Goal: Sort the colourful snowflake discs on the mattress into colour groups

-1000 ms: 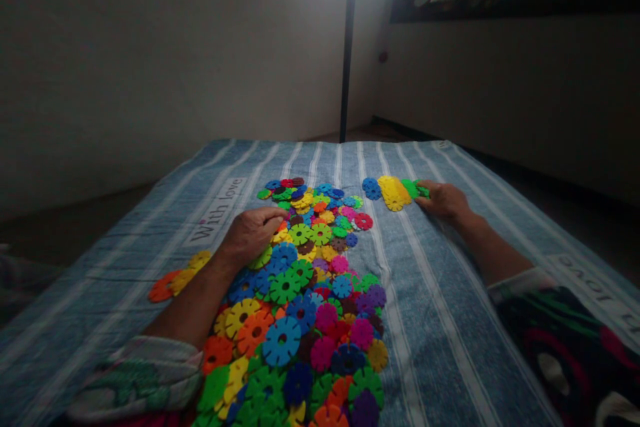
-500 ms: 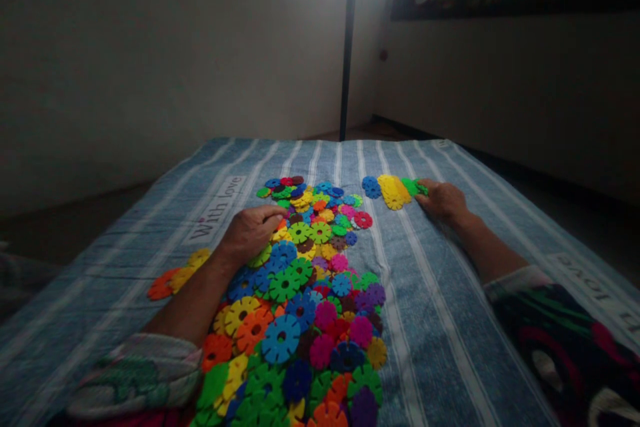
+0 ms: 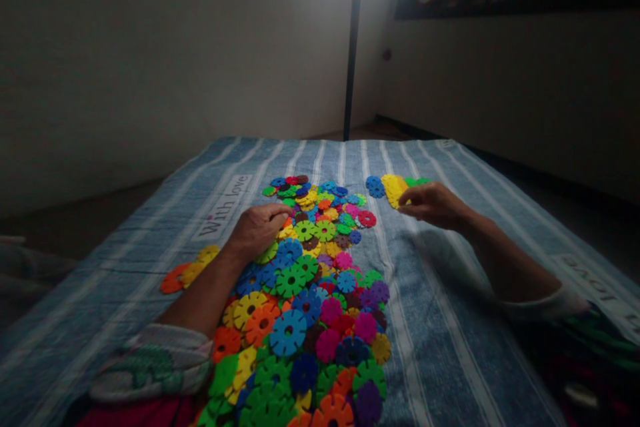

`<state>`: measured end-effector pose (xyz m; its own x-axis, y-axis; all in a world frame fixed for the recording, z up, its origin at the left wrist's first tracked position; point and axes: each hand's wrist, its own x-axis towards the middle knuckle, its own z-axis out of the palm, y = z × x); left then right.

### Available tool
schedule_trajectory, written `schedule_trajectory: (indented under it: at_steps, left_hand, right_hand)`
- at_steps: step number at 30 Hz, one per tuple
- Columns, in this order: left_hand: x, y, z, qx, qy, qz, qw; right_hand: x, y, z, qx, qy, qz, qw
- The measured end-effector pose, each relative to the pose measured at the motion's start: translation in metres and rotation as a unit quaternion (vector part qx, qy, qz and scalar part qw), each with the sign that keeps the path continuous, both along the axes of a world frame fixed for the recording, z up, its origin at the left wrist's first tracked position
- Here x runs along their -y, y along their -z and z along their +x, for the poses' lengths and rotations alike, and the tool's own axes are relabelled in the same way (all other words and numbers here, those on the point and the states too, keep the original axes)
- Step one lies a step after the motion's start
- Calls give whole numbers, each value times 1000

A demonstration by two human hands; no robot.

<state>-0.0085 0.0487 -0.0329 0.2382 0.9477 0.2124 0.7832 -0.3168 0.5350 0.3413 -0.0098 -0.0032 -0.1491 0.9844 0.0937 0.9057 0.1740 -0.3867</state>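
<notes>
Slotted plastic snowflake discs in many colours form a long pile (image 3: 289, 332) down the middle of the cloth. At the upper left edge of that pile is my left hand (image 3: 259, 230), thumb and fingers drawn together; whatever they pinch is hidden. My right hand (image 3: 434, 203) hovers over the cloth, thumb and fingertips slightly apart, close to the yellow discs (image 3: 393, 188). No disc shows between those fingers. Green discs (image 3: 416, 181) lie behind my right hand, partly covered by it. Blue discs (image 3: 375, 187) sit left of the yellow ones, completing a short row.
A blue striped cloth (image 3: 145, 240) with printed lettering covers the table. Left of my left forearm lie orange discs (image 3: 175, 278) and yellow discs (image 3: 201, 265). A dark pole (image 3: 351, 60) rises behind the table's far edge, before the walls.
My right hand has left the green discs and moved left and toward me, beside the yellow ones. The green discs stay on the cloth. My left hand keeps its place at the pile.
</notes>
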Motion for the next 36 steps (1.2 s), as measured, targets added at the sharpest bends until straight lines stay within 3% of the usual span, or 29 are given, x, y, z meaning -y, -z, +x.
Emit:
schedule_trajectory:
  at_steps: [3,7,16,27,36]
  left_hand:
    - [0,0,0,3,0,-1,1000]
    - [0,0,0,4,2,3,1000]
    - [-1,1,-1,0,6,1,1000]
    - [0,-1,0,-3,1,-5,1000]
    - [-2,3,-1,4,3,5,1000]
  right_hand:
    - [16,-15,-31,-56,-144,-93,984]
    - [32,-19,-64,8,-215,-123,969]
    - [40,-10,-83,120,-247,-167,947]
    - [33,-6,-81,32,-254,-254,933]
    - [38,-13,-82,107,-253,-265,924]
